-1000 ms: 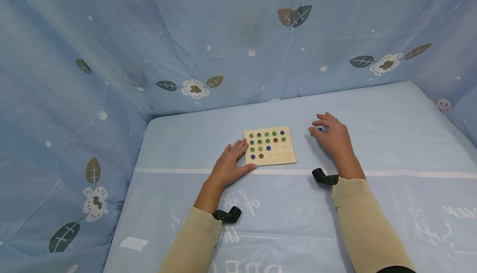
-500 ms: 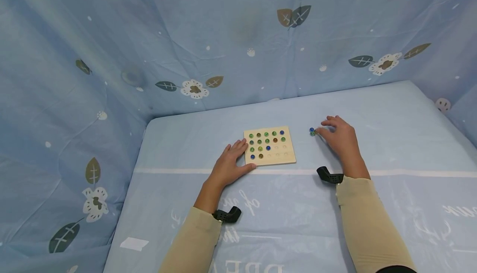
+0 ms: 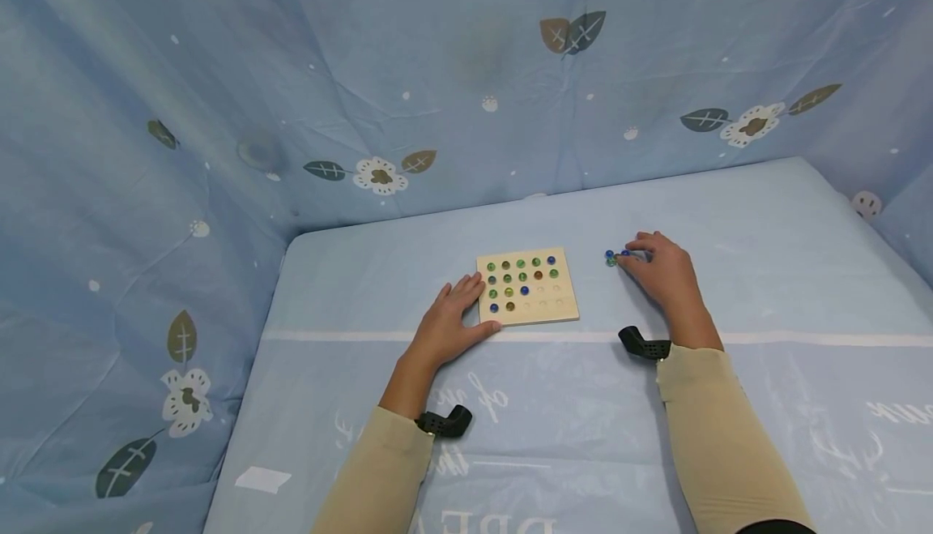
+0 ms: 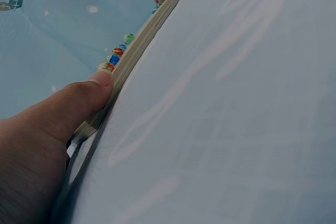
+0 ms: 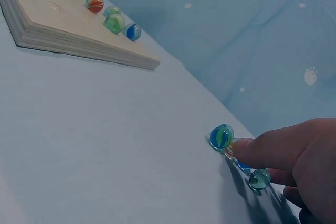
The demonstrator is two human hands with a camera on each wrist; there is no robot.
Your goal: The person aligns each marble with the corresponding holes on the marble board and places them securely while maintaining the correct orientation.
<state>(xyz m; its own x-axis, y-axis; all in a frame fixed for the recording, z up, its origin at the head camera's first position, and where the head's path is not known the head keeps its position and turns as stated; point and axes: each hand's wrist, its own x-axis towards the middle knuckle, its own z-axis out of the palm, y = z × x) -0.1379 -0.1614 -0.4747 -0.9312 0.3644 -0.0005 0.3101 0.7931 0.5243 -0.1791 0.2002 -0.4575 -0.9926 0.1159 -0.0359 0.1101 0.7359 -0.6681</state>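
A pale wooden board (image 3: pixel 543 313) with rows of small hollows holds several glass marbles, mostly green, with some blue, brown and reddish ones. My left hand (image 3: pixel 449 323) rests at its left side, fingers along the left edge and thumb (image 4: pixel 101 85) on the near corner. Right of the board, my right hand (image 3: pixel 665 276) is at a small cluster of loose marbles. Its thumb (image 5: pixel 262 148) touches the cluster, between a blue-green marble (image 5: pixel 221 137) and a teal marble (image 5: pixel 260 179). A blue marble shows partly behind the thumb; whether any is pinched is hidden.
The table's pale blue cloth (image 3: pixel 408 262) has a white stripe across it. A patterned blue curtain (image 3: pixel 466 113) rises behind and on the left. A white paper-like patch (image 3: pixel 263 480) lies at the near left. Both wrists wear black cameras.
My right hand drew back to the right, uncovering some marbles, then its fingers came back slightly around the cluster's right side. My left hand and the board have stayed put.
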